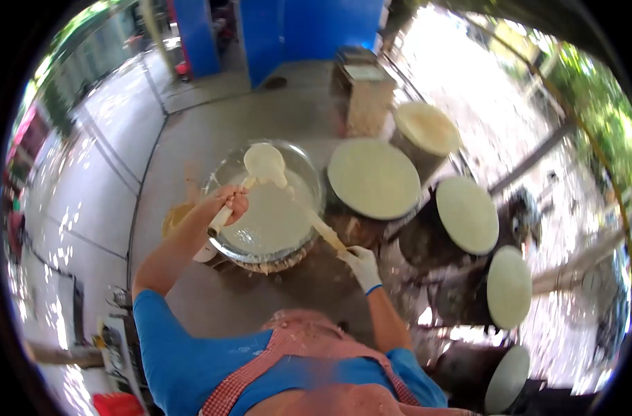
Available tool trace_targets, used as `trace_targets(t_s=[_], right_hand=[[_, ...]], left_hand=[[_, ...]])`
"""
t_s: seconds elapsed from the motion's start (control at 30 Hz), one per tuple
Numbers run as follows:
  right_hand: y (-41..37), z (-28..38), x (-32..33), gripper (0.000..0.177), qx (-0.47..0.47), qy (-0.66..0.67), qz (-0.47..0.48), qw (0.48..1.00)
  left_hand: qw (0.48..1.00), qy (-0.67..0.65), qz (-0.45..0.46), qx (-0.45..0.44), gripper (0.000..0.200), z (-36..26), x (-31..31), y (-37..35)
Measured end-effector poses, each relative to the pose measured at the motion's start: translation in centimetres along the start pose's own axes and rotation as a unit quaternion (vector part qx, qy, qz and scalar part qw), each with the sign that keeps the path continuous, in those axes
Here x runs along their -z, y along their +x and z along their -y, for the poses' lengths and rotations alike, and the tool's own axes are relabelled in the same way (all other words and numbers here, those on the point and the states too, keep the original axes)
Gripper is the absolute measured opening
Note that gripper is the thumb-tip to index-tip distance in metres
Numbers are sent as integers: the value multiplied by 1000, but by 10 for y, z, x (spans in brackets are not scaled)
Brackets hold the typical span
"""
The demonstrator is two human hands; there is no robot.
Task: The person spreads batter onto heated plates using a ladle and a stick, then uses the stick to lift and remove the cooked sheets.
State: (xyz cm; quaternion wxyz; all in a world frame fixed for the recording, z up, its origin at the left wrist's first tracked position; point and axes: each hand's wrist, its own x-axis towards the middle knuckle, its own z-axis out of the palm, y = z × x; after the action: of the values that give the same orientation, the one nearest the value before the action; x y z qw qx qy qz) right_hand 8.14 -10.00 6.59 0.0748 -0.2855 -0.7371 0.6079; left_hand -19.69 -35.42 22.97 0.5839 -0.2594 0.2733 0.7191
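A large round metal basin (316, 166) holds pale, creamy liquid. Over its left side, my bare left hand (231, 204) is closed round the handle of a ladle (265, 161), whose round, batter-coated bowl is above the liquid at the basin's far side. My right hand (360, 266), in a white glove with a blue cuff, grips a long pale stick (326, 231) at the basin's right. The stick's far end reaches over the liquid towards the ladle and is coated in the same pale stuff.
Several drums with round pale tops curve along the right, the nearest large one (373, 179) beside the basin. A box-like stand (369, 104) rises behind them. A yellowish container (176, 219) is partly hidden by my left forearm.
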Motion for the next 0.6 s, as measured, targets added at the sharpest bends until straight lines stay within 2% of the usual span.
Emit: trace_targets(t_s=[0.03,0.07,0.1,0.13,0.2,0.23,0.3,0.33,0.37,0.4,0.43,0.47,0.5,0.53,0.57,0.6], right_hand=[[-24,10,19,32,-50,-28,-11,998],[-33,-17,37,31,12,-87,-63,994],[-55,-5,52,26,-3,-25,-95,995],[-81,6,68,22,-19,36,-128,991],[-105,-12,93,20,83,38,-204,975],[-124,-4,100,22,79,52,-216,972],[-150,-45,124,25,55,22,-239,969],[-170,-62,133,28,-24,35,-242,969],[-194,-90,139,34,-23,14,-285,958],[-236,-86,150,35,-140,53,-271,951],[-274,-106,160,36,-172,36,-283,943],[-310,-131,166,38,-200,19,-283,938],[-349,-155,168,39,-197,-7,-337,921],[-388,-175,160,39,-194,-28,-387,901],[-425,-188,155,40,-219,-16,-428,877],[-462,-197,152,40,-248,-8,-465,850]], left_hand=[[999,46,14,14,10,13,-5,4],[994,102,42,26,13,21,-21,7],[981,170,83,43,12,24,-34,16],[960,264,91,-5,16,46,-54,23],[885,434,136,-96,24,105,-93,41],[898,405,167,-46,25,126,-100,57],[910,348,210,84,28,169,-109,117],[917,283,190,209,29,193,-119,143],[908,214,153,326,29,222,-129,167],[887,139,102,428,30,256,-135,187],[857,117,114,488,29,296,-134,214],[830,89,124,536,29,339,-127,239],[845,85,105,518,26,387,-125,248],[821,86,57,561,22,427,-122,270],[800,57,62,594,17,472,-116,289],[793,83,82,598,12,521,-122,291]])
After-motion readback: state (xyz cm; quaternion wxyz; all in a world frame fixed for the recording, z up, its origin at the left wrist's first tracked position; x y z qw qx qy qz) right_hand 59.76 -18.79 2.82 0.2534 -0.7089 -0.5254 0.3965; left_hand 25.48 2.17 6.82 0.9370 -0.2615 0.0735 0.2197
